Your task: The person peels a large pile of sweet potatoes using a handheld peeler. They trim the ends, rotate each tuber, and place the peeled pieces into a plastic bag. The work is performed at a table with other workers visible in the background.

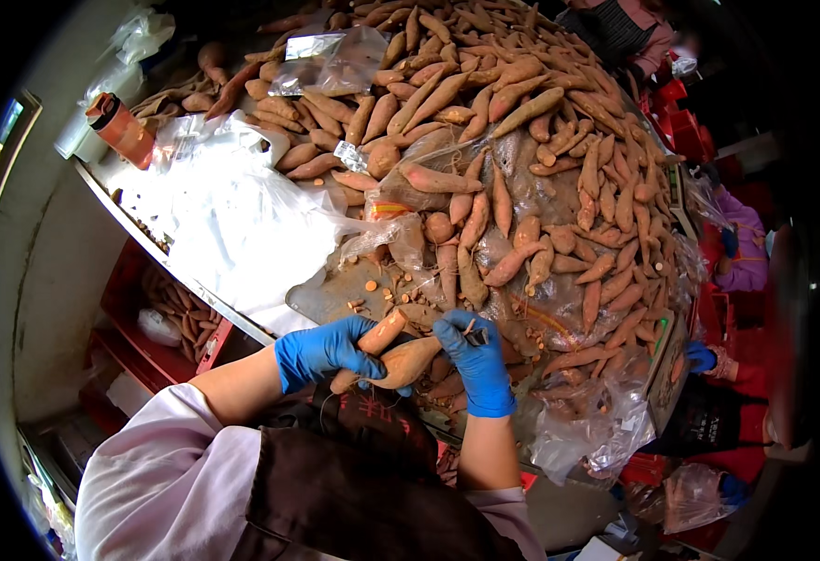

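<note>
My left hand (328,355), in a blue glove, is closed round a bunch of sweet potatoes. Uppermost in that grip is a slim sweet potato (384,331) with a pale cut end. Below it lies a fatter, tan sweet potato (410,363) with a thin root trailing down. My right hand (481,366), also gloved in blue, is closed beside the fat one's tip. A small dark tool (476,336) shows between its fingers, with a pale bit by it; its exact kind cannot be made out. Cut ends (371,285) and scraps are scattered on the table just ahead.
A large heap of sweet potatoes (522,84) covers the table's far and right side. White plastic bags (242,220) lie at left, near an orange bottle (122,129). Red crates (153,323) stand below left. A scale (661,369) and co-workers, one in purple (742,243), are right.
</note>
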`<move>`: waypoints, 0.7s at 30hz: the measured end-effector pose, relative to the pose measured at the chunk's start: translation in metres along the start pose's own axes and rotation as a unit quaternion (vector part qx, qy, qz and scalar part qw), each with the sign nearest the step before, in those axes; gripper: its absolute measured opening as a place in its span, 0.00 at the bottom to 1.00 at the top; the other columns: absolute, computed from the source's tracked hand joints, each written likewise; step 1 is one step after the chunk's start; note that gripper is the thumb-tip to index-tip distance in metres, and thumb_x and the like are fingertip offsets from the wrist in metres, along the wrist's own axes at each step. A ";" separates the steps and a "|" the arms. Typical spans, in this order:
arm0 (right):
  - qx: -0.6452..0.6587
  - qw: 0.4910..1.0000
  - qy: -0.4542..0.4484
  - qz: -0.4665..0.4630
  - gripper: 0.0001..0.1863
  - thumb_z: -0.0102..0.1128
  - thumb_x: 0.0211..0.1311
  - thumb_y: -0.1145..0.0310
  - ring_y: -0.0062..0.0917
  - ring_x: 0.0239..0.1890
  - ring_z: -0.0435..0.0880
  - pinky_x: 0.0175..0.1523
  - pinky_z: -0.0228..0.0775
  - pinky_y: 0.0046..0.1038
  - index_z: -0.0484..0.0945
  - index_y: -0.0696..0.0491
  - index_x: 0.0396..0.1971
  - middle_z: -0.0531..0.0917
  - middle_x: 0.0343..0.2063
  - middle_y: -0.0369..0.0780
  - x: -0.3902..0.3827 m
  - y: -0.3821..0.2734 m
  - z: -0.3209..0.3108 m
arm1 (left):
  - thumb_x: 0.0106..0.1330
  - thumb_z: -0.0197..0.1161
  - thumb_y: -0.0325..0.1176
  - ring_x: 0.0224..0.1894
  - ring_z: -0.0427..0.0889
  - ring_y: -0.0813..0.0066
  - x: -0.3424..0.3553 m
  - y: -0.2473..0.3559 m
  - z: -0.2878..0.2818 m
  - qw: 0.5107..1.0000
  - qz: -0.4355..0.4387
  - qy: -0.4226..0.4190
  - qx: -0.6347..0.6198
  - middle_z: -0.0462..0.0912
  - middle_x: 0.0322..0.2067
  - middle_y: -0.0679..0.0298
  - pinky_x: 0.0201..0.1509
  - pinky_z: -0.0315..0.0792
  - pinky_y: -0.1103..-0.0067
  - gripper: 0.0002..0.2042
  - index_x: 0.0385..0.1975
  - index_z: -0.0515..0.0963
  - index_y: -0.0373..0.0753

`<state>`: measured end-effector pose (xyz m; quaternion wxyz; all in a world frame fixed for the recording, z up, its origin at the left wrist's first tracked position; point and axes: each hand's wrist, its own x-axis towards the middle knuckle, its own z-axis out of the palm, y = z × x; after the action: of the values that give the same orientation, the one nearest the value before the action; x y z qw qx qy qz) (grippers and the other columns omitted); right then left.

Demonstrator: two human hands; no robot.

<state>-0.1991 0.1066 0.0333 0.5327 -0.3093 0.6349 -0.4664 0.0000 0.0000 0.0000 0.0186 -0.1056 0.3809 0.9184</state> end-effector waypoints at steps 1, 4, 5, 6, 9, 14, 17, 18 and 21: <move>0.003 1.000 -0.010 0.023 0.15 0.65 0.53 0.59 0.14 0.30 0.73 0.36 0.70 0.21 0.77 0.52 0.37 0.78 0.29 0.32 -0.002 -0.004 0.002 | 0.55 0.62 0.25 0.42 0.76 0.76 -0.002 0.002 0.002 1.000 0.003 0.009 -0.003 0.80 0.38 0.61 0.50 0.68 0.82 0.17 0.46 0.75 0.32; 0.162 0.986 0.030 0.034 0.14 0.64 0.55 0.61 0.17 0.28 0.74 0.35 0.70 0.22 0.76 0.54 0.36 0.78 0.30 0.33 0.000 0.017 0.017 | 0.52 0.65 0.26 0.36 0.76 0.80 -0.006 -0.005 -0.007 0.996 0.003 0.029 0.086 0.80 0.32 0.64 0.44 0.70 0.83 0.13 0.38 0.77 0.32; 0.236 0.970 0.055 0.029 0.14 0.64 0.55 0.62 0.18 0.29 0.75 0.35 0.71 0.23 0.76 0.55 0.36 0.78 0.31 0.34 0.002 0.029 0.021 | 0.51 0.66 0.26 0.35 0.75 0.81 -0.006 -0.009 -0.010 0.991 0.004 0.033 0.130 0.80 0.30 0.65 0.42 0.70 0.83 0.12 0.36 0.78 0.31; 0.266 0.961 0.051 0.049 0.15 0.64 0.55 0.62 0.20 0.30 0.76 0.35 0.72 0.23 0.76 0.55 0.37 0.78 0.31 0.35 0.004 0.038 0.020 | 0.50 0.68 0.29 0.32 0.73 0.85 -0.006 -0.009 -0.009 0.983 0.015 0.059 0.175 0.79 0.27 0.67 0.37 0.70 0.84 0.13 0.34 0.78 0.32; 0.352 0.930 0.035 0.097 0.17 0.64 0.54 0.61 0.24 0.32 0.78 0.37 0.73 0.25 0.75 0.56 0.40 0.78 0.32 0.37 0.008 0.049 0.024 | 0.49 0.69 0.31 0.30 0.73 0.84 -0.009 -0.005 -0.007 0.965 -0.001 0.072 0.252 0.79 0.25 0.63 0.36 0.70 0.82 0.14 0.35 0.77 0.32; 0.549 0.831 -0.016 0.088 0.15 0.64 0.54 0.58 0.20 0.31 0.78 0.35 0.72 0.23 0.77 0.55 0.33 0.79 0.29 0.35 0.008 0.053 0.027 | 0.49 0.69 0.32 0.33 0.74 0.79 -0.006 0.009 -0.005 0.932 0.038 0.049 0.358 0.79 0.29 0.57 0.40 0.70 0.80 0.20 0.41 0.75 0.32; 0.388 0.915 0.077 0.076 0.17 0.64 0.53 0.53 0.16 0.28 0.77 0.30 0.69 0.18 0.78 0.52 0.33 0.79 0.27 0.34 0.007 0.043 0.015 | 0.50 0.68 0.36 0.29 0.78 0.73 0.003 0.026 0.006 0.903 0.080 0.082 0.415 0.78 0.28 0.49 0.37 0.71 0.78 0.20 0.41 0.75 0.32; 0.293 0.950 0.100 0.048 0.17 0.63 0.53 0.52 0.16 0.26 0.77 0.28 0.68 0.17 0.78 0.51 0.33 0.80 0.27 0.34 0.001 0.035 0.024 | 0.51 0.67 0.37 0.30 0.78 0.72 0.005 0.025 0.005 0.891 0.081 0.098 0.437 0.78 0.28 0.48 0.37 0.71 0.78 0.20 0.41 0.75 0.33; 0.250 0.960 0.124 -0.011 0.18 0.63 0.54 0.53 0.16 0.21 0.75 0.23 0.65 0.14 0.78 0.53 0.33 0.80 0.29 0.37 0.000 0.045 0.032 | 0.54 0.66 0.38 0.32 0.79 0.72 0.005 0.024 0.007 0.931 0.047 0.134 0.335 0.80 0.30 0.53 0.38 0.71 0.79 0.21 0.44 0.74 0.32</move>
<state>-0.1632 0.1153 -0.0083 0.5048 -0.1129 0.5552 -0.6512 -0.0084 -0.0121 0.0202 -0.0419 -0.1970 0.6702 0.7144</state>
